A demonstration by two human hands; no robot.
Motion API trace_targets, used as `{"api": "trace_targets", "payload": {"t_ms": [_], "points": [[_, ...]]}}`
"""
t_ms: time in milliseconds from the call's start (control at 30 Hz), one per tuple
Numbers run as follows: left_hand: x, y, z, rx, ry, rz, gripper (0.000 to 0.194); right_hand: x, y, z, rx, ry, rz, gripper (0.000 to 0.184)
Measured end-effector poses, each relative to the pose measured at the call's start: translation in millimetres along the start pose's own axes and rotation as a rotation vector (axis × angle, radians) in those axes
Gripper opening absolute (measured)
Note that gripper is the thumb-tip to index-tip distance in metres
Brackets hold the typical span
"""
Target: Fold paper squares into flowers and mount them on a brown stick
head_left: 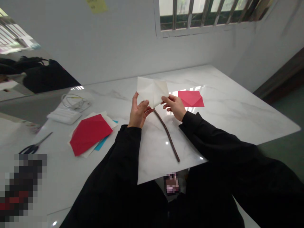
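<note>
A thin, dark, slightly bent stick [167, 134] was seen lying on the glossy marbled worktop [237, 117], its long axis run from the near edge up and to the left to end just under the hands. Above it a folded sheet of matte white paper [152, 90], creased to a point at its lower corner, was held off the worktop, pinched by the left hand [139, 112] at the bottom and by the right hand [174, 106] at its right edge, both about equally near. Farther off, red folded papers [89, 133] [191, 98] were left lying flat on either side.
</note>
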State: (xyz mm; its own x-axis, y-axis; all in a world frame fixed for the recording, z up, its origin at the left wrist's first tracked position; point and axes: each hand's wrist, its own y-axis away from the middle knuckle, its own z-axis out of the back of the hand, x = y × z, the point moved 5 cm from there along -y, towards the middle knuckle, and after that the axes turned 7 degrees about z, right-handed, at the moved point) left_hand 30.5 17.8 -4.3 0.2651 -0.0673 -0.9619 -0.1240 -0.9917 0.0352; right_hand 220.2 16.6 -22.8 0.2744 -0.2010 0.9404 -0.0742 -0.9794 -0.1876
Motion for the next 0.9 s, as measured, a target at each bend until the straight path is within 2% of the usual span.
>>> {"api": "trace_targets", "payload": {"t_ms": [100,233,300,400,600,900], "points": [[-4,0,1.4,-0.03,-0.022,-0.084,0.082,-3,-1,3,-0.046,-0.018,-0.044,0.047],[-8,3,-1.3,-0.047,-0.183,-0.19,0.042,-4,0,4,-0.083,0.009,-0.076,0.044],[-7,4,-4.7,-0.021,-0.245,-0.211,0.03,-4,1,4,-0.092,0.014,-0.073,0.044],[-7,6,-8.8,0.009,-0.274,-0.22,0.03,-4,1,4,-0.094,0.004,-0.07,0.043],[-9,12,-12.7,-0.017,-0.345,-0.226,0.041,-9,1,3,-0.049,-0.004,-0.1,0.045],[-4,3,-1.0,-0.127,-0.376,-0.264,0.03,-7,3,-1,0.034,0.02,-0.08,0.046]]}}
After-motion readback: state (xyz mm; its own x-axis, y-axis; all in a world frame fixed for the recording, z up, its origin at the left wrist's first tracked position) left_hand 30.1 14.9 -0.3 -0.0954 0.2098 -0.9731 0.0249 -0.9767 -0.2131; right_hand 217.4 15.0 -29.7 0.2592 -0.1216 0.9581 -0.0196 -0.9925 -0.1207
